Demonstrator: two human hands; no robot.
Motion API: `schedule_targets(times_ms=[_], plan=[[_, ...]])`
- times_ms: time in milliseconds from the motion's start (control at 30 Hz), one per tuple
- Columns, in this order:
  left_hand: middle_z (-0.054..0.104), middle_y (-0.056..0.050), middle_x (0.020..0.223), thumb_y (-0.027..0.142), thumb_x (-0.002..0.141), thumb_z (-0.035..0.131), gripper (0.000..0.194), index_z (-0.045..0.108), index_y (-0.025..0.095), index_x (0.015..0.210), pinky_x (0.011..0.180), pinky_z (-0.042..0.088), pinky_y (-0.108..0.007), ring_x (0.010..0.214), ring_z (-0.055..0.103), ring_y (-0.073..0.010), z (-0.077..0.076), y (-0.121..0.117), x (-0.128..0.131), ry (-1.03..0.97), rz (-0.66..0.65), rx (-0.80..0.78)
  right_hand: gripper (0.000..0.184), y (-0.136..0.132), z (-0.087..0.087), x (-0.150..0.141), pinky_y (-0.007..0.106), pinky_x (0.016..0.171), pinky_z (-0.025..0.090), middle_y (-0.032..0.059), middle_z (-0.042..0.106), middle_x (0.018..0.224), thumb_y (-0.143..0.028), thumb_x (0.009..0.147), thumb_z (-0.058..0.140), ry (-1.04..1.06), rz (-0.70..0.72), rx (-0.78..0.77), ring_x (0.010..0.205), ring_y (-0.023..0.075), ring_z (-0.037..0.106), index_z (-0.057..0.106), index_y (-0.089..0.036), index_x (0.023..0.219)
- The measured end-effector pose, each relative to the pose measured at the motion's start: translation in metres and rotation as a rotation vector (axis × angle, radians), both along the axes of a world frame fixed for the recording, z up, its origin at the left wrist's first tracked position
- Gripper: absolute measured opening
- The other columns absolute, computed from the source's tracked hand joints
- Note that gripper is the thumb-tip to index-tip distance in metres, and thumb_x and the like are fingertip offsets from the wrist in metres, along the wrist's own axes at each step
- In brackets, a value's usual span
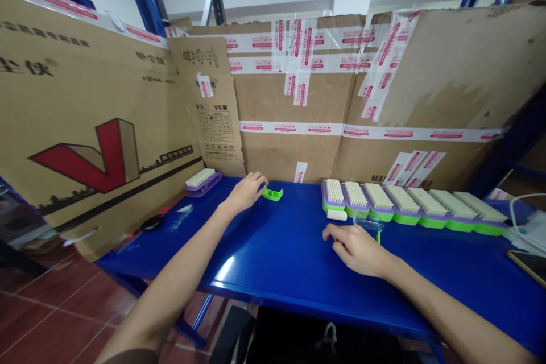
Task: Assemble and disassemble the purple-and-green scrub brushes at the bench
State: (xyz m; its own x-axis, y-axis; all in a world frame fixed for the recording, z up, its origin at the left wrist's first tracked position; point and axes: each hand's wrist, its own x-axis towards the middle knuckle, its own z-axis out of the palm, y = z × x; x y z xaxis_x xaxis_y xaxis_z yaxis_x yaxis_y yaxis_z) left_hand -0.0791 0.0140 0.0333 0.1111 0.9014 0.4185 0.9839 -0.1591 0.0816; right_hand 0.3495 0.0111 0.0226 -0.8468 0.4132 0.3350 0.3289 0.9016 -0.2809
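My left hand (247,191) reaches to the back of the blue table, its fingertips closed at the left end of a small bright green plastic part (273,195). That part looks like a shallow hollow tray or cover. My right hand (356,247) hovers over the table at the right, fingers loosely bent and apart, with nothing seen in them. Just beyond it lie a white roller (336,215) and a clear plastic piece (367,222). A thin green piece (377,237) shows behind the knuckles, partly hidden.
Several purple-and-green brushes (403,199) with cream bristles stand in a row at the back right. A purple brush (202,180) sits at the back left. Cardboard walls (294,102) enclose the table (273,261). A phone (529,264) and white cable (518,227) lie far right.
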Motion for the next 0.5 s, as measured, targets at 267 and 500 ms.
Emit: schedule_targets(times_ms=[267, 500], plan=[[0.082, -0.01, 0.127, 0.023, 0.106, 0.063, 0.021, 0.08, 0.027, 0.118, 0.118, 0.054, -0.045, 0.125, 0.07, -0.028, -0.009, 0.008, -0.011, -0.022, -0.037, -0.06, 0.03, 0.002, 0.0, 0.0, 0.036, 0.078, 0.053, 0.0053, 0.084, 0.1, -0.012, 0.099, 0.049, -0.002, -0.011, 0.011, 0.081, 0.0232, 0.077, 0.069, -0.023, 0.118], [0.083, -0.01, 0.131, 0.022, 0.104, 0.065, 0.026, 0.082, 0.026, 0.123, 0.115, 0.057, -0.039, 0.125, 0.074, -0.0281, -0.004, 0.006, -0.036, -0.03, 0.069, -0.111, 0.029, 0.002, 0.0, 0.0, 0.035, 0.075, 0.051, 0.0061, 0.083, 0.102, -0.013, 0.102, 0.048, 0.005, -0.005, 0.02, 0.08, 0.0221, 0.076, 0.068, -0.022, 0.121]])
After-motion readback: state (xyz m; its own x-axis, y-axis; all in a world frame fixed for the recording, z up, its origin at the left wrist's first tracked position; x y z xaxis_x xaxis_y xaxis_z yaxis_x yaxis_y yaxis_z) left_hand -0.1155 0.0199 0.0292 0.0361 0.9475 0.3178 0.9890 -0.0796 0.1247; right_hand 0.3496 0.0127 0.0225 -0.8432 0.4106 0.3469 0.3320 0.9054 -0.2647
